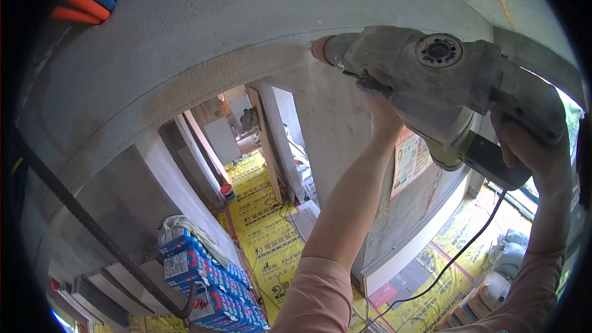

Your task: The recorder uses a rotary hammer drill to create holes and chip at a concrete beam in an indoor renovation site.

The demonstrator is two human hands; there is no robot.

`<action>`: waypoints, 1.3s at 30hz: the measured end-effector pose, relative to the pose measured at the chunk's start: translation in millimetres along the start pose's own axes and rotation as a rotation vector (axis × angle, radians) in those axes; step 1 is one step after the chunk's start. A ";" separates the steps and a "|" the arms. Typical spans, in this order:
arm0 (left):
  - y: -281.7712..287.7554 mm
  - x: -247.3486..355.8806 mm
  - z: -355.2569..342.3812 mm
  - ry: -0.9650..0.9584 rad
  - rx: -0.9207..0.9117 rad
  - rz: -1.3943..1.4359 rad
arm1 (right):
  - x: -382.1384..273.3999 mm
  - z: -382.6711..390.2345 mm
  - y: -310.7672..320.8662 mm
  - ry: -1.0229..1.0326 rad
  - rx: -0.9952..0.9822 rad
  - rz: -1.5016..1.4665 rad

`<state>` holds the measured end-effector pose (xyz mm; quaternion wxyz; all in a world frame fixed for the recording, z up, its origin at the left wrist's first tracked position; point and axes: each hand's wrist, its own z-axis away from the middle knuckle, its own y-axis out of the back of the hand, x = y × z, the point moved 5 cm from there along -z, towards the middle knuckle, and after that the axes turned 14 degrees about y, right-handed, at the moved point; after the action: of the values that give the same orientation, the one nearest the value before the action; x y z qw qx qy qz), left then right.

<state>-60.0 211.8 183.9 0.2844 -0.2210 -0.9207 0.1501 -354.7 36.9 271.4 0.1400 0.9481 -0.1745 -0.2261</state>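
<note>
Near concrete (203,24), both hands (382,111) (535,145) hold a drill (425,77) (corded).

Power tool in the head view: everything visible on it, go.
Bulky, dusty grey drill-like power tool, held roughly level overhead. Its reddish nose collar points left at the grey concrete; contact is unclear, and no bit shows. A round, dark-holed cap faces the camera; the lower housing has a yellow-green section. The right hand grips the rear handle; the left hand is partly hidden beneath the front. A black cord hangs below.
</note>
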 end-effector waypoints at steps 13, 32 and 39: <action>-12.3 -1.7 -9.4 -0.246 0.317 -0.448 | 15.4 -14.6 8.1 -0.020 -0.123 0.156; -17.0 -53.1 -37.1 -0.068 -0.172 -0.248 | -4.7 -32.6 14.9 -0.155 -0.124 0.254; -32.3 -58.3 -51.4 -0.022 -0.188 -0.004 | -1.0 -29.5 32.9 0.192 -0.151 0.284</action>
<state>3.1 163.1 211.1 0.2525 -0.2434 -0.9342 0.0647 -350.3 13.3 308.5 0.2575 0.9179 -0.2749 -0.1252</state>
